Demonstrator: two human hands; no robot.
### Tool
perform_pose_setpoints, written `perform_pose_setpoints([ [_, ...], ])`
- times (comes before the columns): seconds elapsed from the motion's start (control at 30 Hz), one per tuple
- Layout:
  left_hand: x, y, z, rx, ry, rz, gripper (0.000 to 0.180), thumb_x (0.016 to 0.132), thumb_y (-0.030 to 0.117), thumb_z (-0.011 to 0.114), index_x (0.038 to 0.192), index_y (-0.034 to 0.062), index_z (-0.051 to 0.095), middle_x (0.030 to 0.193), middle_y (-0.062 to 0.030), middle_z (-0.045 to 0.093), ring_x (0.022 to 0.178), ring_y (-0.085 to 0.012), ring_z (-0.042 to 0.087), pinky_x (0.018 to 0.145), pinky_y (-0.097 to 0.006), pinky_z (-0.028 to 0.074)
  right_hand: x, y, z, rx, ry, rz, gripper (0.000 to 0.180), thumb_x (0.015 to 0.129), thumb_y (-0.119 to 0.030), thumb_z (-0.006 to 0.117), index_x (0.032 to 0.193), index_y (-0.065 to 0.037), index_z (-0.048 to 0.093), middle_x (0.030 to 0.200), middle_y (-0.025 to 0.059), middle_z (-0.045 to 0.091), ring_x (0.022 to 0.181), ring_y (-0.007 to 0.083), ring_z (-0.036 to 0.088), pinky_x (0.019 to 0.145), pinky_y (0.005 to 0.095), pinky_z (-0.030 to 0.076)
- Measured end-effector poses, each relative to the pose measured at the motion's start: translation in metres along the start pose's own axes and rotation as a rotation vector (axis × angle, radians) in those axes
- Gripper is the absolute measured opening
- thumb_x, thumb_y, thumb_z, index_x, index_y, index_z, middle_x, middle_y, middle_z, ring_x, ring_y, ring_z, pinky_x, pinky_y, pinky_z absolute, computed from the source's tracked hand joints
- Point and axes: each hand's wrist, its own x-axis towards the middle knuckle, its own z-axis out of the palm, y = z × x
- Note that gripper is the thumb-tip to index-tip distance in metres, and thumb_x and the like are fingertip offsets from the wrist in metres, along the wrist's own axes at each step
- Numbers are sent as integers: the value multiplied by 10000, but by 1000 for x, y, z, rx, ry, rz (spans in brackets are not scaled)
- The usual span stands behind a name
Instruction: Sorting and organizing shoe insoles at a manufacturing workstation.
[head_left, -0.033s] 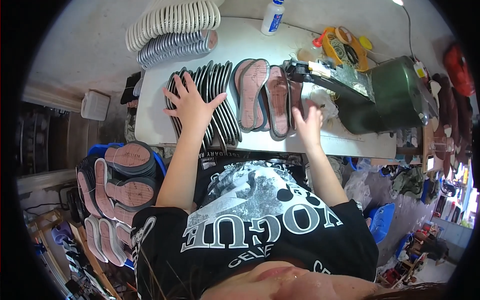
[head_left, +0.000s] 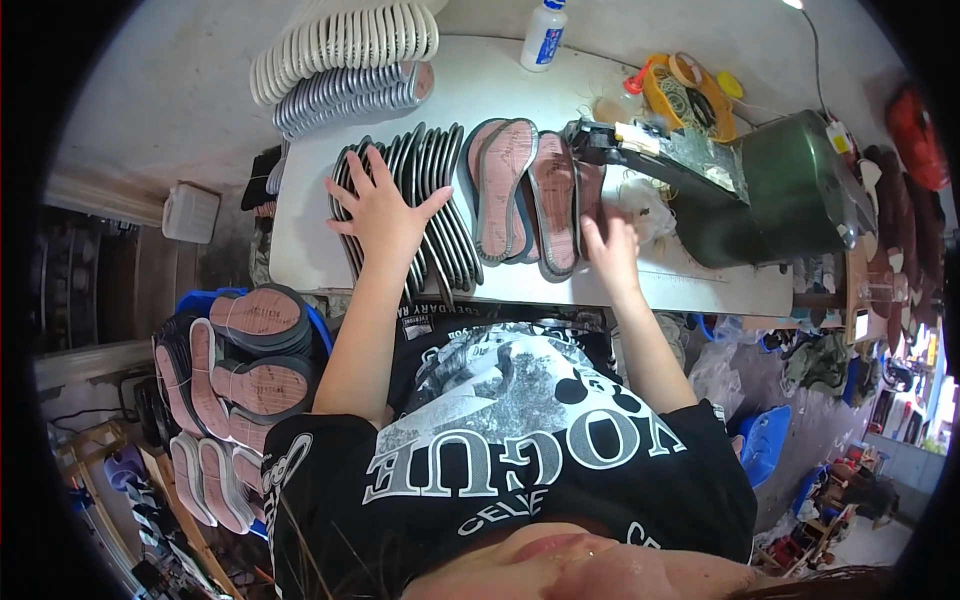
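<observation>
My left hand (head_left: 385, 215) lies with its fingers spread over a packed row of dark-edged shoe soles (head_left: 450, 240) that stand on edge on the white table. To the right of that row, pinkish insoles with dark rims lie flat in overlapping stacks; one pale-pink insole (head_left: 505, 185) is on top on the left, and a redder insole (head_left: 555, 195) is beside it. My right hand (head_left: 614, 255) is at the right side of these stacks, next to the rightmost insole (head_left: 591, 190), its thumb apart from the fingers. I see nothing held in it, and whether it touches that insole I cannot tell.
A dark green sewing machine (head_left: 780, 190) stands at the table's right. Behind it sits a yellow basket (head_left: 735, 125) with thread. Cream soles (head_left: 345, 45) and grey soles (head_left: 350, 98) line the back left, near a white bottle (head_left: 545, 38). Below left, a blue crate (head_left: 322, 325) holds bundled soles.
My right hand has shifted slightly left and toward me, beside the rightmost insole. My left hand stays on the row of soles.
</observation>
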Motion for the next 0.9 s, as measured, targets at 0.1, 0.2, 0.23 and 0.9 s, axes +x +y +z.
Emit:
perform_pose_setpoints([
  [0.1, 1, -1, 2, -8, 10, -8, 1148, 656, 711, 666, 1479, 61, 200, 1534, -210, 123, 1370, -534, 53, 956, -779, 148, -15, -25, 1, 36, 257, -375, 477, 823, -336, 655, 1160, -13, 551, 1061, 202, 531, 1087, 377, 457, 933, 477, 329],
  [0.2, -3, 5, 4, 6, 67, 7, 1069, 683, 639, 694, 1467, 70, 242, 1521, -224, 145, 1378, -505, 75, 969, -763, 148, -20, -49, 16, 157, -21, -414, 289, 835, -221, 629, 1017, -6, 562, 931, 192, 614, 838, 353, 618, 743, 425, 500],
  [0.23, -7, 9, 2, 17, 150, 130, 992, 701, 553, 713, 1460, 99, 265, 1518, -210, 162, 1384, -473, 99, 982, -747, 154, -20, -62, 15, 58, -55, -354, 258, 837, -213, 621, 967, -2, 554, 877, 187, 622, 782, 351, 636, 686, 419, 515],
  [0.9, -43, 41, 26, -28, -5, 487, 381, 786, 239, 624, 1116, 49, 632, 1527, -127, 216, 1382, -319, 218, 1033, -653, 163, -7, -62, -17, 395, -411, -303, 277, 781, -192, 528, 856, 65, 600, 866, 278, 629, 857, 425, 615, 790, 452, 484],
])
